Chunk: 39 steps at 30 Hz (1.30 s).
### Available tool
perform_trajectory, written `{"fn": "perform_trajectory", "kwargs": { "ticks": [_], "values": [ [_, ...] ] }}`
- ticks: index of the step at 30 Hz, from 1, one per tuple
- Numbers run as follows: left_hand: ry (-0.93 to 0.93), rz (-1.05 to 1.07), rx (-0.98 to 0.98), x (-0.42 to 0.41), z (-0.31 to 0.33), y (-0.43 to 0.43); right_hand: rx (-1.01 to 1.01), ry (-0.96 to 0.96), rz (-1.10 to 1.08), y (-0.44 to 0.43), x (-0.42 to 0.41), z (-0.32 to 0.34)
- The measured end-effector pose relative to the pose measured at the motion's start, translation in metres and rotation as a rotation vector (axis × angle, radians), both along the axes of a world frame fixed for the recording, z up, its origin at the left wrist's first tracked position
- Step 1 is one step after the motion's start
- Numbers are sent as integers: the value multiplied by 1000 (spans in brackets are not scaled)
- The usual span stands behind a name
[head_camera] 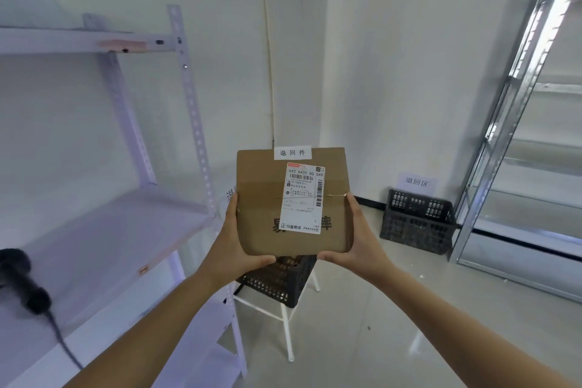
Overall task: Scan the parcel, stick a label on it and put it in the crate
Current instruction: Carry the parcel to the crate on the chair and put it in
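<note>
I hold a brown cardboard parcel (261,214) out in front of me with both hands. My left hand (234,249) grips its left side and lower corner, and my right hand (359,242) grips its right side and lower corner. A white shipping label (304,198) with barcodes covers its top face, and a small white label (293,153) with printed characters sits at its far edge. Directly below the parcel a black perforated crate (280,282) rests on a white stool (285,321), mostly hidden by the parcel.
A white metal shelf rack (126,230) stands at left, with a black handheld scanner (22,280) and its cable on the shelf. A second black crate (415,220) sits on the floor by the wall under a paper sign. A silver rack (510,135) stands at right.
</note>
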<state>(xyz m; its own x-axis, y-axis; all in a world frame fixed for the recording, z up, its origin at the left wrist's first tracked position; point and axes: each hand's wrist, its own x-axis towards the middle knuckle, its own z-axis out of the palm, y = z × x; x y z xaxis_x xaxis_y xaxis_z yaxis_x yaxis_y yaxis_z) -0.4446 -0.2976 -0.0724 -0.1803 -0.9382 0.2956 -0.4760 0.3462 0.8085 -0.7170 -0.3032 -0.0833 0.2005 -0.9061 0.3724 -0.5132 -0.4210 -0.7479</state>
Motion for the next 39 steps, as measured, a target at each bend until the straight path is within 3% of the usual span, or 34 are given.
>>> {"fn": "perform_trajectory", "kwargs": {
  "ticks": [15, 26, 39],
  "values": [
    [13, 48, 33, -123, -25, -99, 65, 14, 3, -95, -124, -13],
    [66, 137, 96, -140, -50, -204, 87, 50, 30, -222, -135, -30],
    [123, 315, 143, -123, -74, -356, 218, 62, 238, -422, -107, -44]
  ]
}}
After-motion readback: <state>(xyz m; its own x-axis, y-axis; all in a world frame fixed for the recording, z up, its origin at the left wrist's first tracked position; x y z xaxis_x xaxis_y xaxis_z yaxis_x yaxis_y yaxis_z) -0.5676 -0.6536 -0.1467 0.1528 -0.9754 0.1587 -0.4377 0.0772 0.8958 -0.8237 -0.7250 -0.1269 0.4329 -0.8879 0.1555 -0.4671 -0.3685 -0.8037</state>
